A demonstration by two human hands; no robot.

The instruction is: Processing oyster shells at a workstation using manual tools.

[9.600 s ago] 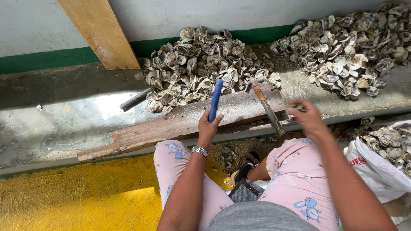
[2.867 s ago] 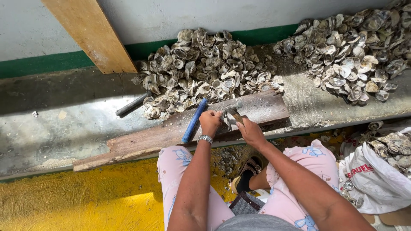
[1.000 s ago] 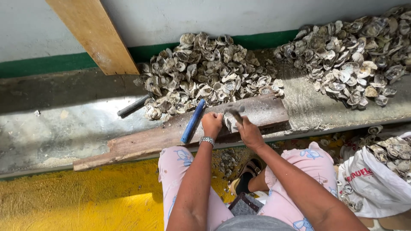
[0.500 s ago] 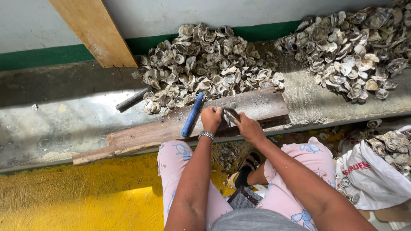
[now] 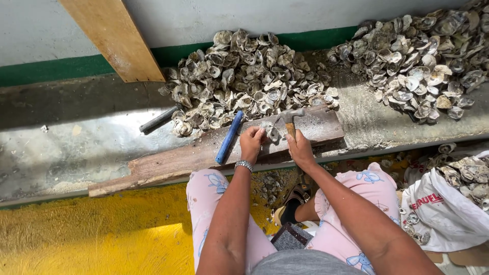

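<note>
Grey-white and rough, a single oyster shell (image 5: 270,131) lies on the weathered wooden plank (image 5: 168,164), pinned there by the fingertips of the left hand (image 5: 251,144), whose grip is closed on the shell's near edge. The right hand (image 5: 300,150) has its grip wrapped around the wooden handle of a small hammer (image 5: 289,120), the metal head standing just above and to the right of the shell. A silver bracelet (image 5: 244,165) circles the left wrist. Just left of the left hand, a blue-handled tool (image 5: 229,136) rests slantwise on the plank, untouched. The plank lies along the front edge of the concrete bench (image 5: 61,147), with pale shell grit scattered on it around the shell. Behind the plank, a heap of oyster shells (image 5: 244,76) is piled against the green-striped wall; a grey bar (image 5: 159,119) protrudes from its left side, and a second heap (image 5: 423,61) lies to the right. A bare wooden beam (image 5: 114,38) leans against the wall at upper left. Below the bench, pink printed trousers (image 5: 204,196) cover the person's knees, a white sack of shells (image 5: 451,203) stands at right, and the floor (image 5: 91,234) is yellow.
</note>
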